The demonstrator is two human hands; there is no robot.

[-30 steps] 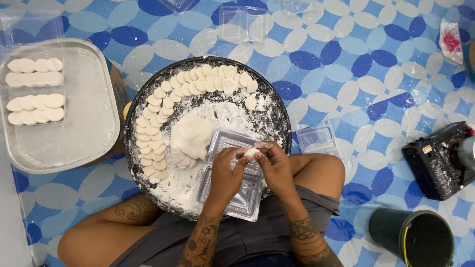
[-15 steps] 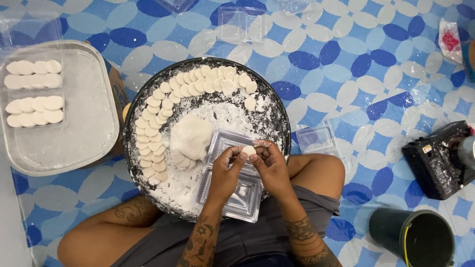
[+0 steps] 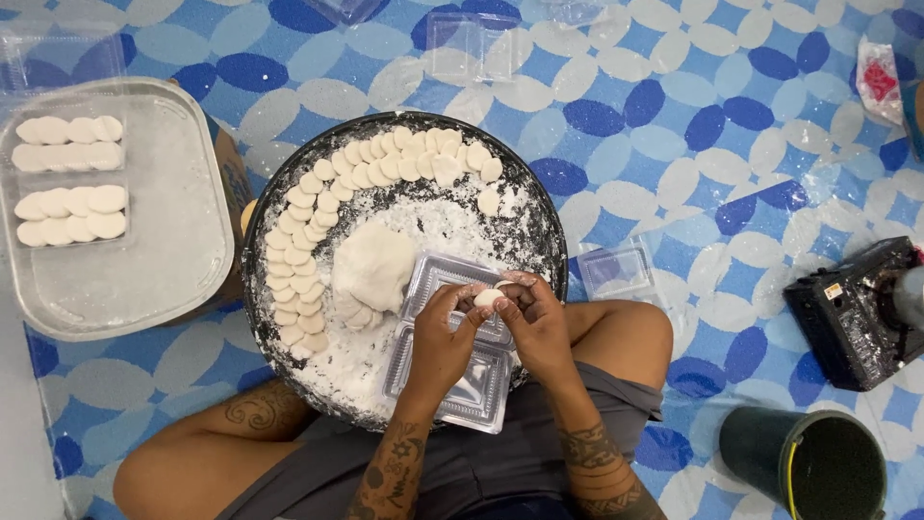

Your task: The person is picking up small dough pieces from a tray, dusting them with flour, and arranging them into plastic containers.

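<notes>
Hands hide most of the dough piece point(image 3: 487, 298).

An open clear plastic clamshell box point(image 3: 462, 366) lies on the round tray's 5 o'clock rim. Another clear box point(image 3: 616, 273) sits at 3 o'clock, more clear boxes point(image 3: 472, 46) at 12. A small red-and-white packet point(image 3: 881, 82) lies far upper right.

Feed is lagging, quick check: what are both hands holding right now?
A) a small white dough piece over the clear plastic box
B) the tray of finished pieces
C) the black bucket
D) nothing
A: the left hand and right hand pinch a small dough piece between their fingertips, above the clear box on the floured pan.
</notes>
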